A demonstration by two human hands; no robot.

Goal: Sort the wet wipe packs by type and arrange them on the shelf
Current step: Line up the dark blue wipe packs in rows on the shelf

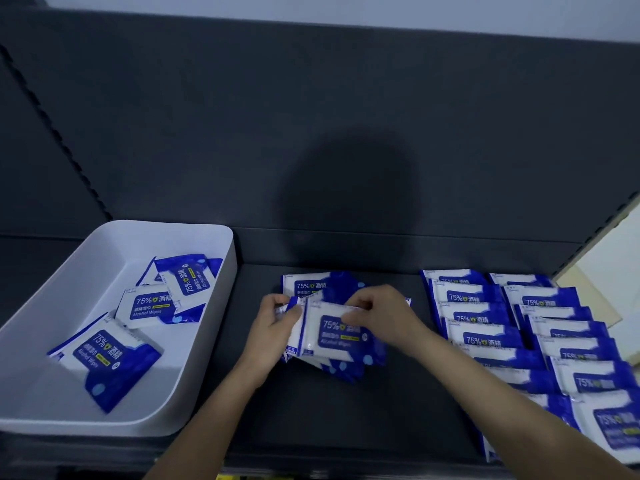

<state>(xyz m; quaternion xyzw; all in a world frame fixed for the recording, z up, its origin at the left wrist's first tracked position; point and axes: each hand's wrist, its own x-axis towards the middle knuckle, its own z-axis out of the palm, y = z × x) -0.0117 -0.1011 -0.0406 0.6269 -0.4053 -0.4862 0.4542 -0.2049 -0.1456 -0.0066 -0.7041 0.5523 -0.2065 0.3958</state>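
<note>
A small stack of blue-and-white alcohol wipe packs (334, 337) lies on the dark shelf (311, 410) at the middle. My left hand (275, 329) grips the stack's left edge. My right hand (379, 315) pinches the top pack's upper edge. Another pack (311, 284) peeks out behind the stack. Two overlapping rows of the same packs (485, 327) fill the shelf's right side. Three packs (110, 358) lie loose in a white bin (214, 341) on the left.
The shelf's dark back panel (311, 133) rises behind, with notched uprights at both sides. A pale wall or panel (613, 265) shows past the right upright. The shelf's front lip runs along the bottom.
</note>
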